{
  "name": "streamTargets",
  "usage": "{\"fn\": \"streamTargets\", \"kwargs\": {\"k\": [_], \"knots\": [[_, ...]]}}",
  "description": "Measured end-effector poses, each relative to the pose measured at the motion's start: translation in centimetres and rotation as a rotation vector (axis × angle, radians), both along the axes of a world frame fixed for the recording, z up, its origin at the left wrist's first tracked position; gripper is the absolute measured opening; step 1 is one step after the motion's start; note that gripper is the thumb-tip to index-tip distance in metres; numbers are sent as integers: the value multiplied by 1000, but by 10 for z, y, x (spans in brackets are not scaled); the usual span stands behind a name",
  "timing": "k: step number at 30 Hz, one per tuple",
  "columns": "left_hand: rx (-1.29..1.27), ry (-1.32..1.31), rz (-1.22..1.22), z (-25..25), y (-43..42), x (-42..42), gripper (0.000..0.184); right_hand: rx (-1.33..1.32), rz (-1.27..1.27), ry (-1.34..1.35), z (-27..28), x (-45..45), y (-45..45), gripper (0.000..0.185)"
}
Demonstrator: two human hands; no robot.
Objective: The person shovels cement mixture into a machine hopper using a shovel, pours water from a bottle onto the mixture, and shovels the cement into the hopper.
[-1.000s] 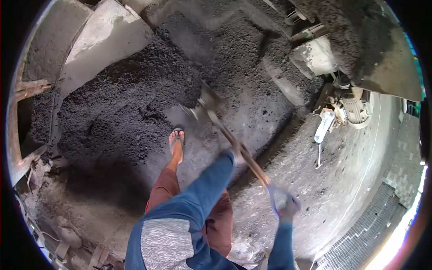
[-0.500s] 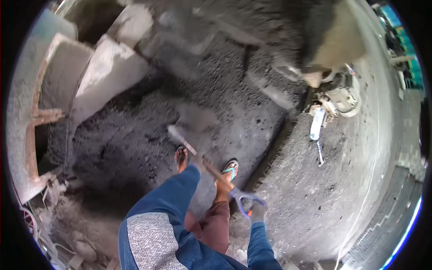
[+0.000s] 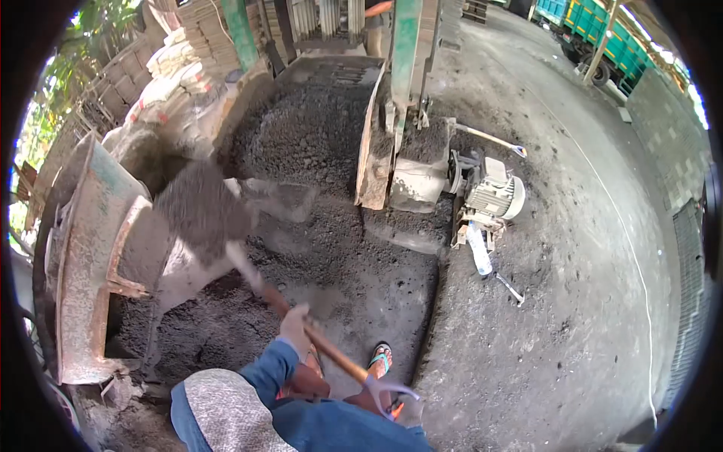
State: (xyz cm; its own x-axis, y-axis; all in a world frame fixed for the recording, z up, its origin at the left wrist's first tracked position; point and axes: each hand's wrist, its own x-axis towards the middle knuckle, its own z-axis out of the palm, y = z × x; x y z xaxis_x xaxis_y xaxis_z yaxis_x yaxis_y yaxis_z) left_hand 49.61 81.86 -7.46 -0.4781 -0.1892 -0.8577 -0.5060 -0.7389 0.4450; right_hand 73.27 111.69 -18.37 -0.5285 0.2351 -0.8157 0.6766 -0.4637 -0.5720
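- Fingers of the bare right hand (image 3: pixel 410 413) are clamping the pale purple D-shaped grip of a long shovel with a brown wooden shaft (image 3: pixel 339 357), at the near end.
- Left-hand fingers are wrapping the same shaft farther along, the left hand (image 3: pixel 295 329) sitting just beyond its blue sleeve (image 3: pixel 273 365).
- One foot in a sandal with turquoise straps (image 3: pixel 381 359) is standing on the dark, gritty floor (image 3: pixel 376 313), just beside the shaft.
- At its far end the shovel is bearing a blurred load of dark grey granular material (image 3: pixel 203 207), which is hiding most of the blade and overlapping a pale, stained slab in view.
- Left of that, a rusty, grey-green metal container (image 3: pixel 86 264) is standing.
- Rightward, a clear plastic bottle (image 3: pixel 479 248) is lying near a ribbed, pale grey motor (image 3: pixel 493 192).
- Farther off, a broad dark heap (image 3: pixel 294 143) is lying before a green post (image 3: pixel 405 60).
- Farthest, a green truck (image 3: pixel 602 30) is standing.
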Motion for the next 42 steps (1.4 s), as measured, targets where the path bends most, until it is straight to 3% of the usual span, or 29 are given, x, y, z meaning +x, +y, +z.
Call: {"fn": "streamTargets", "kwargs": {"k": [1,4,7,9,11,14,16,19,22,23,26,30,31,32,34,36,38,39,41,42], "knots": [[174,226,-58,-18,-10,-25,23,298,69,262,18,-22,-1,8],[241,541,-209,107,44,-102,27,419,-167,404,111,-74,-1,5],[427,800,-335,150,74,-160,23,633,-287,600,198,-92,-1,5],[575,834,-355,173,91,-171,24,1095,-154,935,236,-96,-4,8],[719,817,-367,177,98,-167,26,1455,29,1260,238,-95,0,17],[623,690,-430,143,88,-159,30,1871,487,1278,251,-91,-14,22],[467,625,-463,126,76,-151,31,1857,418,1272,194,-84,-34,27],[378,663,-481,152,56,-145,31,1847,251,1280,153,-102,-58,25],[331,789,-457,171,19,-160,30,1602,362,1215,135,-123,-80,24],[269,858,-455,178,5,-164,28,1429,377,1249,144,-128,-92,23],[194,863,-360,174,-40,-185,26,954,310,1031,153,-145,-122,24],[112,832,-222,108,-78,-204,25,711,347,962,117,-178,-131,25],[24,887,-404,107,-85,-190,24,656,238,978,114,-167,-134,25],[92,877,-365,110,-85,-183,23,602,128,1006,115,-167,-134,26],[237,787,-265,107,-72,-129,22,827,509,636,127,-161,-100,31],[268,780,-122,86,-77,-90,20,326,143,690,33,-131,-46,26],[298,832,7,61,-87,-55,18,365,9,550,1,-105,-5,18],[413,788,110,33,-94,-40,16,383,11,492,-21,-97,13,17],[340,385,313,-18,-97,1,18,422,21,388,-57,-81,45,16],[222,320,337,-56,-98,24,20,444,114,324,-49,-78,51,15]]}}
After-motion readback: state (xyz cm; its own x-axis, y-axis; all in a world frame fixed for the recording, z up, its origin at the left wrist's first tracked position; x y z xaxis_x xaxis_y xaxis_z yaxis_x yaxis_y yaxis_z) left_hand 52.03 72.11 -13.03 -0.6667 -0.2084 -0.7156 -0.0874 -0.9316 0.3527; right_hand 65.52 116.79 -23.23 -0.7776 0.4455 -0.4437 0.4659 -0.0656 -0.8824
